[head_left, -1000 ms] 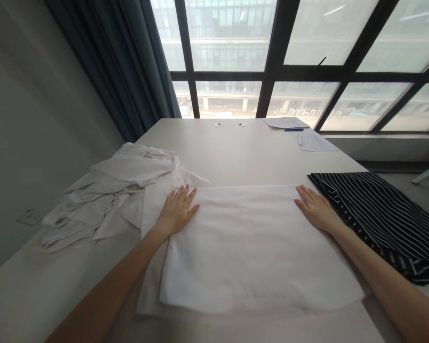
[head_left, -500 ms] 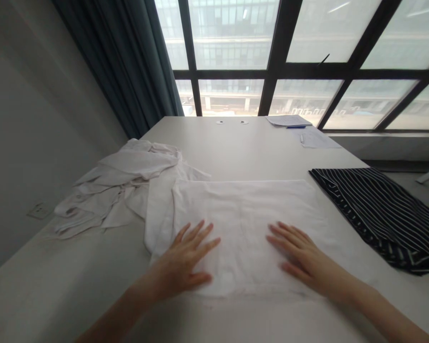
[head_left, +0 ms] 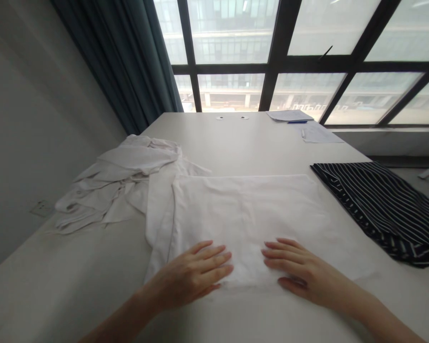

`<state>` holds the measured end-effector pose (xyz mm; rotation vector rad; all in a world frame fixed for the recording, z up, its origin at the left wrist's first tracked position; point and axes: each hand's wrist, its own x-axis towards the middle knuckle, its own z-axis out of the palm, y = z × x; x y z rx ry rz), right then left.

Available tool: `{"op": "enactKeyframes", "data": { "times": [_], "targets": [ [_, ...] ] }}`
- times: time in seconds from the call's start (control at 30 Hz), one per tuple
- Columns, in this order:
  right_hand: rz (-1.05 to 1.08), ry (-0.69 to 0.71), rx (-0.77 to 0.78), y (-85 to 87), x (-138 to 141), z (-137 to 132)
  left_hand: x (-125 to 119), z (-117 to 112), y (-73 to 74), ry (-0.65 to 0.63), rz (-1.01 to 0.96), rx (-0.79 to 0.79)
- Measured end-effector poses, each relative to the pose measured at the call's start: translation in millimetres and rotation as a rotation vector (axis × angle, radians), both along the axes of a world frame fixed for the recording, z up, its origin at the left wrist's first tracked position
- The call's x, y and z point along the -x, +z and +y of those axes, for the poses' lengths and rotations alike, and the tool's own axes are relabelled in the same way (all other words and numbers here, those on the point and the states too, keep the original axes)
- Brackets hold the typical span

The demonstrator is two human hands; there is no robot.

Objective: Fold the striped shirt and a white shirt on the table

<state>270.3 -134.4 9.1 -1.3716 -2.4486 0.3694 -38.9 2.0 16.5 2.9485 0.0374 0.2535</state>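
A white garment, likely a shirt, lies spread flat on the white table in front of me, its far edge fairly straight. My left hand rests flat on its near left part, fingers stretched to the right. Opposite it, my right hand lies on the near right part with its fingers extended to the left. A strip of bare white fabric separates the fingertips. Neither hand grips anything. Beneath the hands the cloth's near edge is partly hidden.
Crumpled white cloth is heaped at the left, touching the garment. A folded black-and-white striped cloth lies at the right edge. Papers and a blue pen are at the far right of the table, near the window.
Both hands have slid toward me over the white garment, toward its near edge. The left fingers have turned from pointing away to pointing more to the right.
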Motion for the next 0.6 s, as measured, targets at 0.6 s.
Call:
{"op": "enactKeyframes", "data": {
  "times": [0.6],
  "targets": [
    [0.306, 0.051, 0.118, 2.1, 4, 0, 0, 1, 6.9, -0.012, 0.039, 0.405]
  ]
}}
